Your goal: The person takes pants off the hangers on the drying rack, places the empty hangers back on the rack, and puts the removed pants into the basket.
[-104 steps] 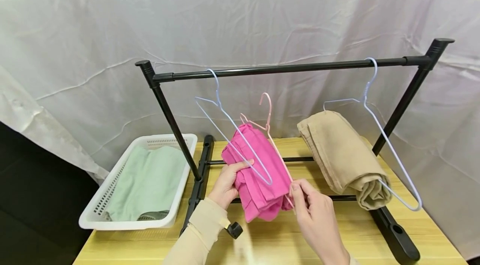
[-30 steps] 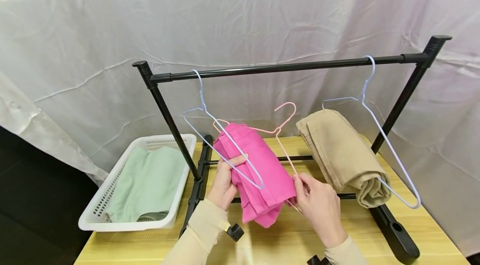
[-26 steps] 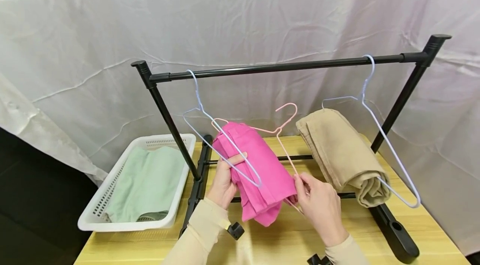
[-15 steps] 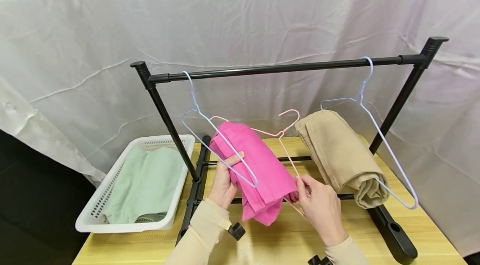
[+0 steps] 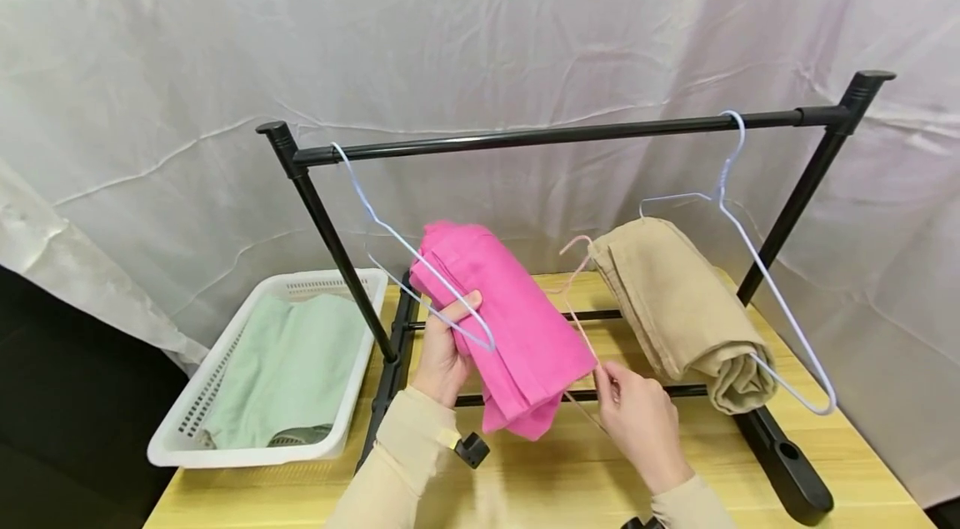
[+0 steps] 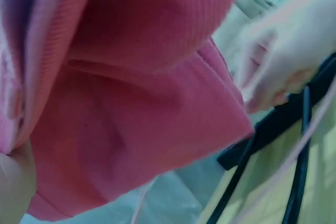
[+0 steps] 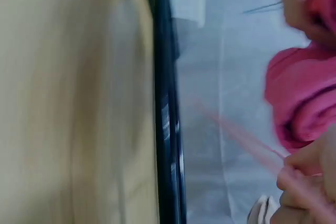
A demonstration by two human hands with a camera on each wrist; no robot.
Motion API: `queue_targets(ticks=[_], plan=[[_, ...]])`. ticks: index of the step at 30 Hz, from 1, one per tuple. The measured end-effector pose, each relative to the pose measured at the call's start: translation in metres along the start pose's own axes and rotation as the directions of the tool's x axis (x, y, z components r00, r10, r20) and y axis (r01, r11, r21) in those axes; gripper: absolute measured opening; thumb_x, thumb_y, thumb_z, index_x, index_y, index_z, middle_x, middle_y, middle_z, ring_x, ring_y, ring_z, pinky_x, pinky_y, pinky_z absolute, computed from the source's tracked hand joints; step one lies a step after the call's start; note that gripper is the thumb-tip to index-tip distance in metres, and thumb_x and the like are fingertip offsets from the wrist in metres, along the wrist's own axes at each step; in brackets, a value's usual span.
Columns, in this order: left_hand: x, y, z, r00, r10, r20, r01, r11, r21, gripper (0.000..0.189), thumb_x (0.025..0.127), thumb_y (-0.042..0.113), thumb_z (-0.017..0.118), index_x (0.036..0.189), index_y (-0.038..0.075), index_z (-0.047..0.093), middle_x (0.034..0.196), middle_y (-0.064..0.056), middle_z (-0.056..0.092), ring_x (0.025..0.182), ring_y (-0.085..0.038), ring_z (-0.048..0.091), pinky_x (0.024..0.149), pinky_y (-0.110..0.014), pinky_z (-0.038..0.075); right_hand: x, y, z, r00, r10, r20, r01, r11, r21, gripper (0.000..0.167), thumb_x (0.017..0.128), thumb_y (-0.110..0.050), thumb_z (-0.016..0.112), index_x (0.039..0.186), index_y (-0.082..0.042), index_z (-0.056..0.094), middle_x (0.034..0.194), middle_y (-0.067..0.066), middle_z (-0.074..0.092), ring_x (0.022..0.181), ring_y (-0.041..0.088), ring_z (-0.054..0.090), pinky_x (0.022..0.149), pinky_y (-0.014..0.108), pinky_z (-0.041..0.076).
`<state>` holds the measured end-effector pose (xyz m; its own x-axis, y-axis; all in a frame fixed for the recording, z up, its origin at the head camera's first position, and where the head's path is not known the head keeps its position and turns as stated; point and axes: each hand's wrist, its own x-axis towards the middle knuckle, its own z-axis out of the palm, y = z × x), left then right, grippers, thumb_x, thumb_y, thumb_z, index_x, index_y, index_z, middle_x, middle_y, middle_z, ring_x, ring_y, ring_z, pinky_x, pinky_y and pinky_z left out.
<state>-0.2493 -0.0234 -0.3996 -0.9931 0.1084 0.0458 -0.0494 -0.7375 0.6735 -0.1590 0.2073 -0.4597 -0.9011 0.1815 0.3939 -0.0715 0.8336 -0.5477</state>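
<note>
My left hand grips a folded pink garment, thumb on top and the other fingers hidden beneath. My right hand pinches the side wire of a pink hanger. The hanger's hook tips left beside the tan cloth, and its far part passes out of sight behind the pink garment. In front of that garment, a light-blue hanger hangs slanted from the rack's left end, its lower end over my left thumb. The right wrist view shows the garment's rolled end above my right fingers.
A black rack stands on the wooden table. At its right, folded tan cloth hangs over another blue hanger. A white basket with pale green cloth sits left. A white curtain hangs behind.
My left hand has shifted left and up with the pink garment. The pink hanger has tilted lower and right, its left end now hidden. The left blue hanger has slid left along the bar.
</note>
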Motion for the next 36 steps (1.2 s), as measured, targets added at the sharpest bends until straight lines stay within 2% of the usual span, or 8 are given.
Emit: queue_targets(ticks=[5, 8, 12, 17, 22, 25, 31, 36], plan=[[0.0, 0.003, 0.001, 1.0, 0.027, 0.011, -0.027, 0.999, -0.024, 0.022, 0.09, -0.001, 0.067, 0.103, 0.015, 0.06, 0.093, 0.006, 0.07, 0.082, -0.006, 0.071, 0.079, -0.02, 0.062, -0.001, 0.002, 0.0, 0.999, 0.011, -0.041, -0.01, 1.0, 0.027, 0.025, 0.106, -0.02, 0.062, 0.083, -0.019, 0.071, 0.076, 0.01, 0.074, 0.066, 0.036, 0.07, 0.048, 0.046, 0.045], [-0.002, 0.003, -0.003, 1.0, 0.027, -0.013, -0.028, 0.999, -0.034, 0.022, 0.091, -0.003, 0.067, 0.103, 0.014, 0.059, 0.094, 0.006, 0.069, 0.085, -0.006, 0.071, 0.081, -0.02, 0.061, 0.0, 0.0, -0.003, 0.999, 0.017, -0.034, -0.017, 1.0, 0.011, 0.031, 0.107, -0.021, 0.058, 0.077, -0.019, 0.063, 0.068, 0.007, 0.065, 0.061, 0.032, 0.063, 0.048, 0.045, 0.042], [-0.005, 0.002, -0.009, 1.0, 0.02, -0.018, -0.02, 1.0, -0.016, 0.025, 0.091, -0.002, 0.067, 0.108, 0.015, 0.058, 0.099, 0.007, 0.067, 0.089, -0.006, 0.07, 0.085, -0.02, 0.061, 0.001, 0.0, -0.006, 0.999, 0.029, -0.029, -0.029, 1.0, 0.0, 0.031, 0.109, -0.024, 0.058, 0.079, -0.02, 0.064, 0.059, 0.0, 0.05, 0.056, 0.024, 0.053, 0.046, 0.038, 0.035], [-0.009, -0.002, -0.021, 1.0, -0.008, -0.025, 0.009, 0.999, 0.036, 0.025, 0.092, 0.0, 0.068, 0.109, 0.015, 0.058, 0.098, 0.006, 0.07, 0.085, -0.006, 0.073, 0.082, -0.022, 0.063, 0.004, 0.0, -0.007, 0.999, 0.022, -0.031, -0.022, 1.0, 0.005, 0.038, 0.111, -0.031, 0.058, 0.075, -0.02, 0.058, 0.057, -0.006, 0.034, 0.053, 0.018, 0.043, 0.046, 0.034, 0.028], [-0.015, -0.008, -0.033, 0.997, -0.064, -0.039, 0.066, 0.996, 0.058, 0.021, 0.092, 0.002, 0.071, 0.105, 0.015, 0.06, 0.091, 0.006, 0.072, 0.079, -0.008, 0.075, 0.077, -0.024, 0.064, 0.003, 0.001, -0.007, 0.999, 0.038, -0.015, -0.038, 0.999, -0.009, 0.035, 0.112, -0.035, 0.056, 0.08, -0.022, 0.064, 0.057, -0.006, 0.037, 0.055, 0.018, 0.046, 0.046, 0.034, 0.029], [-0.018, -0.01, -0.038, 0.998, -0.053, -0.043, 0.055, 0.996, 0.066, 0.022, 0.094, 0.001, 0.07, 0.108, 0.014, 0.059, 0.094, 0.006, 0.07, 0.083, -0.009, 0.074, 0.08, -0.025, 0.063, 0.003, 0.002, -0.007, 0.999, 0.044, -0.02, -0.044, 0.999, -0.01, 0.034, 0.111, -0.033, 0.056, 0.081, -0.021, 0.065, 0.056, -0.005, 0.039, 0.055, 0.02, 0.048, 0.046, 0.034, 0.031], [-0.027, -0.014, -0.054, 0.998, -0.028, -0.057, 0.033, 0.995, 0.099, 0.041, 0.097, 0.002, 0.067, 0.129, 0.017, 0.046, 0.113, 0.002, 0.062, 0.099, -0.011, 0.07, 0.093, -0.028, 0.061, 0.005, 0.002, -0.006, 0.999, 0.05, -0.019, -0.05, 0.999, -0.019, 0.036, 0.112, -0.034, 0.055, 0.079, -0.022, 0.062, 0.056, -0.003, 0.041, 0.055, 0.022, 0.05, 0.046, 0.034, 0.032], [-0.034, -0.014, -0.068, 0.992, -0.042, -0.118, 0.058, 0.99, 0.129, 0.038, 0.096, 0.003, 0.07, 0.125, 0.015, 0.049, 0.108, 0.004, 0.064, 0.095, -0.009, 0.071, 0.092, -0.027, 0.062, 0.004, 0.004, -0.006, 0.998, 0.053, -0.029, -0.054, 0.998, -0.03, 0.035, 0.111, -0.034, 0.056, 0.079, -0.021, 0.06, 0.058, -0.002, 0.041, 0.056, 0.024, 0.051, 0.046, 0.035, 0.032]])
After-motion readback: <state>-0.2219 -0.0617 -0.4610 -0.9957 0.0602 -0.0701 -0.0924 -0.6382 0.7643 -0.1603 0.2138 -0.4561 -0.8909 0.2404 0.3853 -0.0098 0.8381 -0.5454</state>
